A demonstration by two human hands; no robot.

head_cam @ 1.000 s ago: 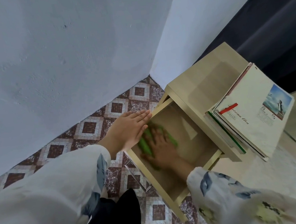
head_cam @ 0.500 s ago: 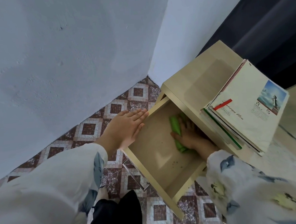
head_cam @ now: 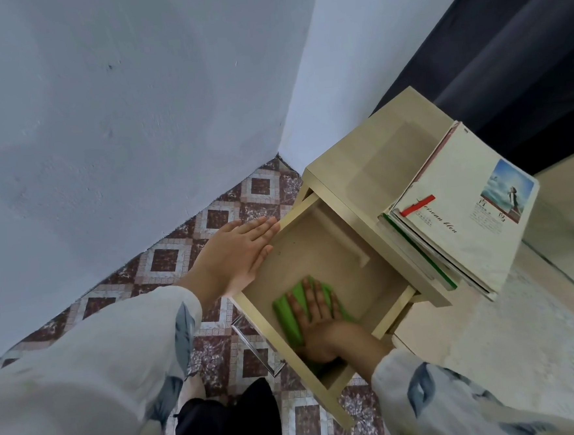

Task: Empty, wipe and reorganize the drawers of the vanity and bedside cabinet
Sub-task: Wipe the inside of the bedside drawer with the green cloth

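The pale wooden bedside cabinet [head_cam: 370, 164] stands in the room corner with its drawer [head_cam: 335, 248] pulled out. Inside the drawer lies a green cloth [head_cam: 287, 314] flat on the bottom, near the front. My right hand [head_cam: 316, 320] presses on the cloth with straight, spread fingers. My left hand [head_cam: 237, 251] rests flat with straight fingers on the drawer's left side wall. Apart from the cloth, the drawer bottom shows only a few dark crumbs.
A stack of books and magazines [head_cam: 458, 212] lies on the cabinet top at the right. A metal handle [head_cam: 254, 348] sticks out from the drawer front. Patterned floor tiles [head_cam: 166, 259] lie to the left, blue walls behind, dark bedding [head_cam: 512, 65] at the upper right.
My right hand has slid the green cloth from the back right of the drawer toward its front. My left hand has stayed on the drawer's side wall.
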